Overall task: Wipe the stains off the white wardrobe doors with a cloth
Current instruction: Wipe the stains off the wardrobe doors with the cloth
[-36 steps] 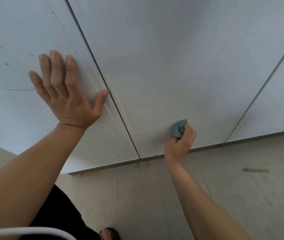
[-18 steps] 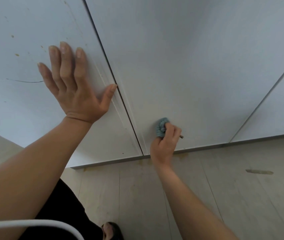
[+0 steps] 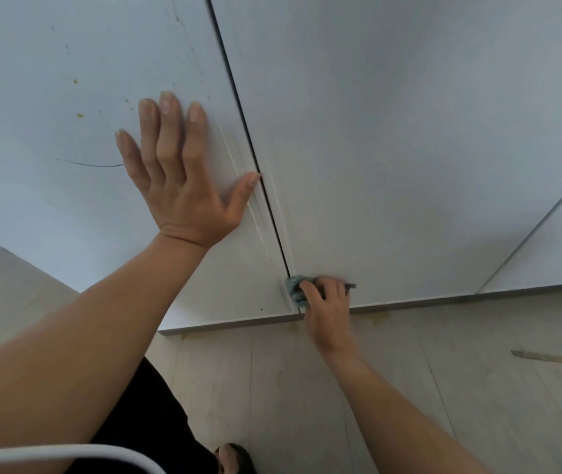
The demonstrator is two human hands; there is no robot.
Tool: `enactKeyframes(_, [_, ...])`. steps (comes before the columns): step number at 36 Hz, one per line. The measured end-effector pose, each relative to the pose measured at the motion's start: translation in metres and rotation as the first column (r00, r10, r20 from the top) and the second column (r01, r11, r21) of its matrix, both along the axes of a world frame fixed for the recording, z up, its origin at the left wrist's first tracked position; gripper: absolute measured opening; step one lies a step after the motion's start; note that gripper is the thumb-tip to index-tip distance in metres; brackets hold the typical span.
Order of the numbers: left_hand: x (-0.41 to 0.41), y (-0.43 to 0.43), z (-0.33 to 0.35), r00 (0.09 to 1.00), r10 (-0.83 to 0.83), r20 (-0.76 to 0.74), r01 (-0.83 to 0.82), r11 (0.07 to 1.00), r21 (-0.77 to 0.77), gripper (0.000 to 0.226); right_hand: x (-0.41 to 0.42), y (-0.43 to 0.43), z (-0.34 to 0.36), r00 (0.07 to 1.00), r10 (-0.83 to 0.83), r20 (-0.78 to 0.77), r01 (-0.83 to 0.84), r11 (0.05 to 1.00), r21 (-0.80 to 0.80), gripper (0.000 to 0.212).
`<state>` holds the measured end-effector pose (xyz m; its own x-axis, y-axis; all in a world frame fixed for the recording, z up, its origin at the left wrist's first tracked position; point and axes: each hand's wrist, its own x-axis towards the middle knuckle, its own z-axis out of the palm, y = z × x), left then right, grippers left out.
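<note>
Head view: the right hand (image 3: 327, 302) grips a bunched blue-grey cloth (image 3: 295, 289) at the bottom corner of the middle wardrobe door (image 3: 392, 148); the left hand (image 3: 183, 196) lies flat, fingers straight, on the left door (image 3: 50, 206). Risk: yellowish specks (image 3: 79, 115) on that smooth matt panel, well apart from the cloth, may go unwiped.

The left hand (image 3: 183, 186) lies flat on the left door (image 3: 67, 114); the right hand (image 3: 327, 306) presses the cloth (image 3: 295, 289) low on the middle door (image 3: 392, 131).

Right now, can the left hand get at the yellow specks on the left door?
Probably yes: left hand lies flat on that door, yellow specks just beyond its little finger, nothing between. The cloth is in the right hand.
</note>
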<state>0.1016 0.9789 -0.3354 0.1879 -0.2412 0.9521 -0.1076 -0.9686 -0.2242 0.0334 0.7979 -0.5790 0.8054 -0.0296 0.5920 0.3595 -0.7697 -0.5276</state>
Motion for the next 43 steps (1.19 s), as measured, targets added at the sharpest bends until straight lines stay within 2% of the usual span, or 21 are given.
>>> enactKeyframes(2, [0.001,-0.001,0.0,1.0,-0.001,-0.002,0.001,1.0,0.002,0.09,-0.002,0.005,0.001,0.999,-0.027,-0.025,0.029,0.998,0.059,0.047])
enactKeyframes(5, [0.002,0.0,0.0,1.0,0.011,0.006,-0.011,1.0,0.005,0.09,0.002,0.018,0.028,0.994,-0.069,0.079,0.056,0.987,0.153,0.039])
enactKeyframes(8, [0.002,-0.001,-0.001,1.0,0.017,0.008,-0.017,1.0,0.01,0.09,0.005,0.023,0.04,0.991,-0.056,0.124,0.038,0.988,0.148,0.041])
enactKeyframes(11, [0.002,-0.002,0.0,1.0,0.013,0.022,-0.013,1.0,0.009,0.09,0.001,0.013,0.015,0.998,-0.025,0.064,0.021,0.998,0.058,0.03])
enactKeyframes(13, [0.001,-0.001,0.001,1.0,0.021,0.023,-0.021,1.0,0.014,0.091,-0.003,0.005,-0.009,0.999,0.012,-0.043,-0.01,0.999,0.045,0.03])
enactKeyframes(15, [0.0,-0.001,0.001,1.0,0.02,0.021,-0.021,1.0,0.016,0.091,-0.006,-0.002,-0.021,0.992,0.035,-0.124,-0.023,0.995,0.098,0.039])
enactKeyframes(17, [-0.001,-0.001,0.001,1.0,0.01,0.022,-0.011,1.0,0.017,0.091,-0.006,-0.009,-0.019,0.99,0.034,-0.137,-0.008,0.983,0.181,0.042])
enactKeyframes(20, [-0.001,-0.001,0.0,1.0,0.011,0.011,-0.011,1.0,0.011,0.089,-0.005,-0.031,-0.012,0.99,-0.108,-0.095,0.134,0.932,0.338,0.044])
enactKeyframes(22, [-0.001,-0.002,-0.002,1.0,0.015,-0.014,-0.015,1.0,-0.007,0.088,-0.004,-0.057,-0.013,0.967,-0.235,-0.103,0.256,0.853,0.454,0.042])
enactKeyframes(24, [-0.001,-0.002,-0.003,0.999,0.022,-0.026,-0.023,1.0,-0.016,0.087,0.004,-0.093,-0.025,0.916,-0.378,-0.131,0.378,0.712,0.591,0.036])
enactKeyframes(26, [-0.002,-0.001,-0.003,0.999,0.021,-0.024,-0.022,0.999,-0.023,0.086,0.014,-0.132,-0.035,0.809,-0.539,-0.234,0.504,0.433,0.747,0.034])
enactKeyframes(28, [-0.002,-0.001,-0.002,1.0,0.025,-0.015,-0.025,0.999,-0.024,0.086,0.017,-0.173,-0.044,0.689,-0.628,-0.363,0.591,0.196,0.783,0.035])
enactKeyframes(29, [-0.003,-0.001,-0.002,1.0,0.023,-0.012,-0.023,0.999,-0.022,0.087,0.016,-0.193,-0.049,0.642,-0.641,-0.42,0.631,0.131,0.765,0.035])
enactKeyframes(31, [-0.003,-0.002,-0.002,1.0,0.018,-0.013,-0.018,1.0,-0.024,0.087,0.016,-0.223,-0.058,0.599,-0.631,-0.492,0.675,0.069,0.735,0.034])
enactKeyframes(34, [-0.004,-0.005,-0.002,1.0,0.019,-0.022,-0.02,1.0,-0.023,0.087,0.02,-0.236,-0.059,0.612,-0.602,-0.513,0.68,0.069,0.73,0.029])
enactKeyframes(37, [-0.005,-0.004,-0.001,1.0,0.023,-0.021,-0.023,0.999,-0.022,0.088,0.03,-0.219,-0.054,0.648,-0.558,-0.518,0.693,0.149,0.706,0.031])
enactKeyframes(39, [-0.004,-0.004,0.0,1.0,0.016,-0.025,-0.016,1.0,-0.024,0.088,0.03,-0.204,-0.054,0.646,-0.554,-0.525,0.703,0.164,0.692,0.034])
enactKeyframes(43, [-0.004,-0.006,-0.001,0.999,-0.009,-0.037,0.008,0.999,-0.032,0.087,0.023,-0.16,-0.065,0.654,-0.508,-0.56,0.736,0.257,0.626,0.027])
